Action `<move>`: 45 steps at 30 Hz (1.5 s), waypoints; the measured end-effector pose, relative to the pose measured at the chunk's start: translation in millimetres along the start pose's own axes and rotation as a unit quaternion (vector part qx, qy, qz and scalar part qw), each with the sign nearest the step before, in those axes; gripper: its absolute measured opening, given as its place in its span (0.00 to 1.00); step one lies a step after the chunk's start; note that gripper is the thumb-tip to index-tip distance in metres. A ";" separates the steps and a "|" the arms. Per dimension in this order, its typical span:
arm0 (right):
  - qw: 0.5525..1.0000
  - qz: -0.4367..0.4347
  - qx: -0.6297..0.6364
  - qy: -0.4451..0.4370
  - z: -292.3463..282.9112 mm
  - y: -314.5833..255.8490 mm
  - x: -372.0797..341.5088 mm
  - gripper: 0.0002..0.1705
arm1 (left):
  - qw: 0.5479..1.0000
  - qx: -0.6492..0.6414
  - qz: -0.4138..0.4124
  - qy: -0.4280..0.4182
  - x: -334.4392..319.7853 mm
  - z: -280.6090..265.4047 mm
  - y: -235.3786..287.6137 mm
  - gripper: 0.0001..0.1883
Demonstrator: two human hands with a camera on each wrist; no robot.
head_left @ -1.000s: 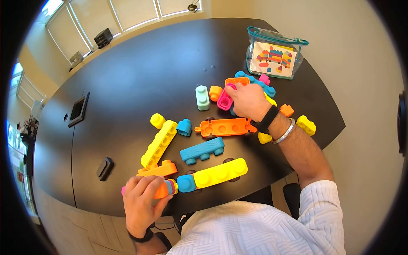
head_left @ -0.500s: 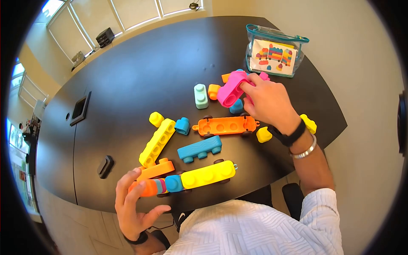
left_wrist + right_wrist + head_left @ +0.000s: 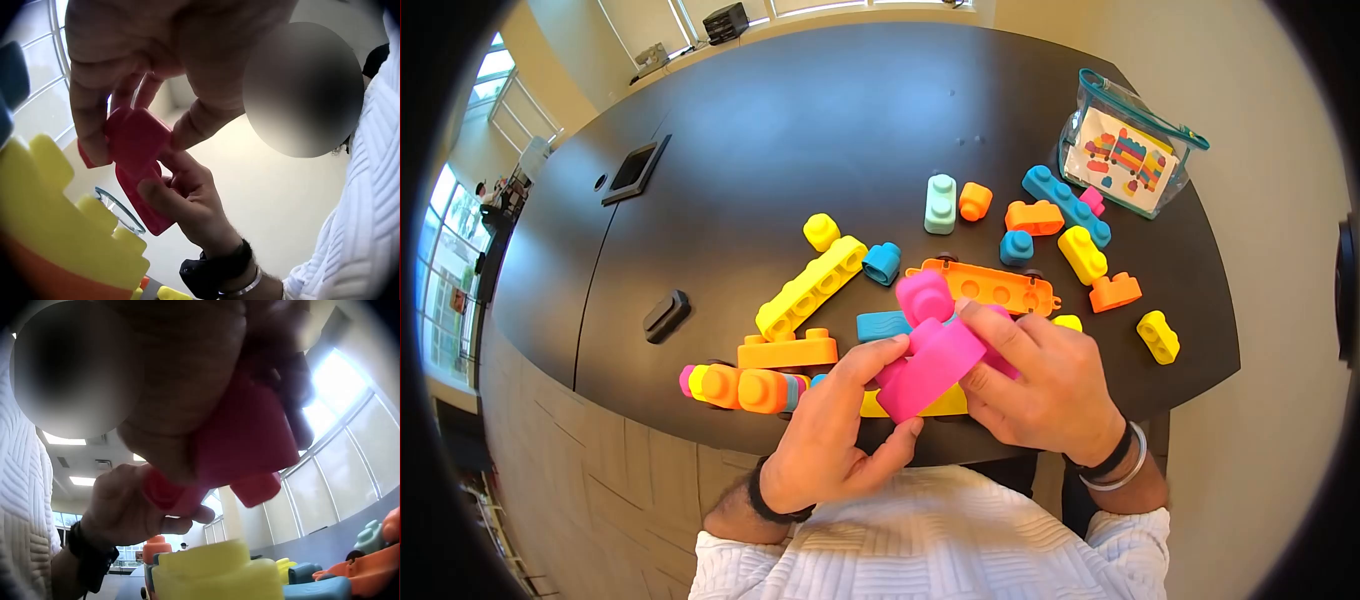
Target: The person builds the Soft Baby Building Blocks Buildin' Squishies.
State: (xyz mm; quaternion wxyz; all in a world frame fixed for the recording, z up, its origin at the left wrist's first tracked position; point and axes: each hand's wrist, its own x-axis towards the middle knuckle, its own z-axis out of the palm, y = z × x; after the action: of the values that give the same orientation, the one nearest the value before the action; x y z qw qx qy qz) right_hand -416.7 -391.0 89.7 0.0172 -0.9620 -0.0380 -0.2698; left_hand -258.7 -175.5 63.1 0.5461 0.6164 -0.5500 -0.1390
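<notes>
Both hands hold pink building blocks (image 3: 940,365) together above the near table edge. My left hand (image 3: 835,435) pinches the pink piece between thumb and fingers from the left. From the other side, my right hand (image 3: 1040,385) grips pink with its thumb and fingers. A rounded stud shows on top in the head view, and a round hollow faces the right wrist camera. Fingers hide where the pink parts meet. Below the hands lies a toy train of blocks, with an orange block (image 3: 762,390) at its left and a long yellow block (image 3: 945,402) partly covered.
Behind the hands lie an orange wheeled base (image 3: 1000,290), a long yellow block (image 3: 812,290), an orange block (image 3: 788,350) and a blue block (image 3: 882,322). Several loose blocks spread right. A clear zip bag (image 3: 1125,150) stands far right; a black case (image 3: 666,316) lies left.
My right hand has lifted pink blocks from the pile and brought them toward the body. The left hand has left the train's orange end, moved right and taken hold of the pink.
</notes>
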 end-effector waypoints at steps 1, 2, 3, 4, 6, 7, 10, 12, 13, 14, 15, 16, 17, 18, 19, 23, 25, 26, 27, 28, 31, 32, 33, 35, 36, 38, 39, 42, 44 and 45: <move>1.000 0.007 0.012 -0.011 0.5 -0.9 -3.4 0.19 | 0.999 0.027 -0.010 -0.017 1.5 0.1 0.5 0.41; 1.000 0.007 0.012 -0.012 1.8 -0.4 -6.6 0.19 | 0.998 0.054 -0.021 -0.034 3.2 -0.2 1.3 0.39; 0.999 0.016 0.010 -0.033 3.6 0.6 -9.9 0.18 | 0.998 0.054 -0.021 -0.034 7.3 -1.8 3.1 0.39; 0.998 0.025 0.008 -0.055 4.3 1.8 -12.6 0.17 | 0.993 0.116 0.014 -0.029 13.0 -4.3 6.1 0.36; 0.998 0.021 0.038 -0.043 3.5 6.7 -15.0 0.16 | 0.983 0.177 0.048 -0.028 16.4 -8.5 11.9 0.33; 0.997 0.014 0.067 -0.030 2.8 9.1 -16.4 0.15 | 0.984 0.167 0.051 -0.041 15.7 -11.9 13.9 0.31; 0.988 0.000 0.149 -0.046 -3.9 10.4 -22.5 0.14 | 0.981 0.183 0.046 -0.053 10.6 -18.6 20.6 0.27; 0.988 -0.003 0.149 -0.048 -5.5 13.7 -26.1 0.16 | 0.975 0.211 0.038 -0.054 7.5 -25.5 21.4 0.24; 0.987 -0.007 0.150 -0.052 -6.0 15.0 -27.7 0.18 | 0.965 0.247 0.035 -0.079 6.2 -30.5 21.0 0.21; 0.987 -0.005 0.151 -0.052 -6.7 15.6 -29.6 0.18 | 0.953 0.282 0.032 -0.104 5.8 -32.8 20.9 0.18; 0.978 0.026 0.203 -0.036 -7.3 15.2 -31.8 0.22 | 0.953 0.281 0.031 -0.105 5.2 -32.1 20.9 0.18; 0.966 0.056 0.253 -0.021 -7.5 14.0 -33.3 0.26 | 0.950 0.291 0.035 -0.108 3.9 -30.6 20.6 0.17; 0.965 0.056 0.254 -0.023 -6.1 12.6 -33.6 0.26 | 0.946 0.301 0.038 -0.111 3.0 -29.4 20.7 0.15; 0.958 0.071 0.279 -0.004 -2.9 10.6 -33.5 0.30 | 0.947 0.301 0.037 -0.110 3.0 -29.2 20.4 0.15; 0.949 0.085 0.303 0.016 -0.9 9.1 -33.1 0.33 | 0.948 0.297 0.038 -0.107 4.1 -29.8 19.7 0.15; 0.965 0.051 0.256 -0.011 -1.4 8.3 -28.9 0.33 | 0.954 0.288 0.062 -0.061 8.5 -50.6 23.5 0.16; 0.970 0.050 0.234 -0.035 -0.8 6.2 -31.8 0.33 | 0.952 0.300 0.048 -0.044 1.4 -64.9 25.6 0.16; 0.970 0.051 0.236 -0.034 -0.5 6.8 -33.1 0.33 | 0.950 0.310 0.037 -0.024 -1.1 -69.7 26.9 0.16; 0.970 0.056 0.235 -0.029 -0.8 8.0 -34.3 0.33 | 0.951 0.305 0.011 -0.057 -1.5 -72.4 29.7 0.14; 0.970 0.061 0.233 -0.025 -1.1 8.3 -34.9 0.33 | 0.951 0.305 0.012 -0.057 -1.8 -69.0 28.2 0.14; 0.969 0.055 0.239 -0.018 4.4 3.3 -29.7 0.34 | 0.937 0.329 0.026 -0.114 -0.2 -51.2 21.4 0.18; 0.970 0.055 0.237 -0.020 5.3 0.5 -27.8 0.34 | 0.938 0.327 0.027 -0.113 0.1 -51.7 19.8 0.18; 0.971 0.050 0.233 -0.023 5.9 -2.9 -26.3 0.34 | 0.935 0.332 0.030 -0.120 0.7 -52.5 18.0 0.18; 0.972 0.047 0.226 -0.029 6.7 -8.1 -24.7 0.34 | 0.933 0.335 0.035 -0.128 0.7 -49.4 15.4 0.19; 0.970 0.032 0.240 -0.017 7.1 -9.9 -24.4 0.33 | 0.931 0.338 0.016 -0.136 0.6 -45.2 14.7 0.19; 0.969 0.024 0.246 -0.005 7.3 -12.7 -22.2 0.33 | 0.930 0.337 0.005 -0.149 1.7 -35.9 12.1 0.19; 0.969 0.020 0.248 0.003 7.3 -14.0 -20.3 0.33 | 0.925 0.352 -0.016 -0.143 1.2 -30.6 10.6 0.21; 0.967 0.042 0.252 0.000 23.3 -20.5 -26.4 0.32 | 0.919 0.364 -0.035 -0.146 1.2 -28.6 8.9 0.23; 0.965 0.063 0.255 -0.011 26.2 -23.5 -29.5 0.32 | 0.920 0.362 -0.034 -0.148 2.5 -30.0 9.8 0.23; 0.967 0.062 0.244 -0.024 22.6 -25.1 -28.8 0.33 | 0.916 0.371 -0.036 -0.149 2.9 -30.0 10.9 0.21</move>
State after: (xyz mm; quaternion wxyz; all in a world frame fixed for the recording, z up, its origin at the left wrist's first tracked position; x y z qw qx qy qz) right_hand -431.6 -366.6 55.8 0.2673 -0.9354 -0.0432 -0.2273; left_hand -240.2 -160.2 84.3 0.1847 0.7662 -0.6145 -0.0343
